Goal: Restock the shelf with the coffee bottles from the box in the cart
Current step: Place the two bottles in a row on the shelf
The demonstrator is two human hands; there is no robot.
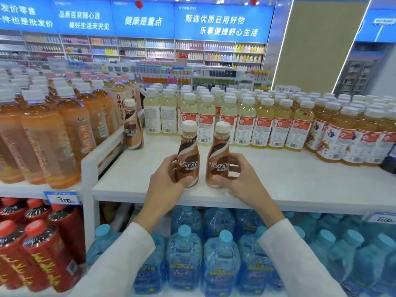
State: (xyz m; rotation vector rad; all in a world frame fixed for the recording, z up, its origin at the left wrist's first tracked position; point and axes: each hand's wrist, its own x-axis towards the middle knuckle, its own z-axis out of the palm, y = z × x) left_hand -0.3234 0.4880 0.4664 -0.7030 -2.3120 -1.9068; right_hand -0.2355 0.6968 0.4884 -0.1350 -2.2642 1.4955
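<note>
Seen from the head camera, the left hand curls its fingers and thumb round the left Nescafé bottle, and the right hand wraps the right Nescafé bottle the same way. Both bottles are upright, just beside each other, near the front edge of the white shelf. A third Nescafé bottle stands at the shelf's back left corner. Pale yellow drink bottles line the back edge. Blue water jugs fill the level below.
</note>
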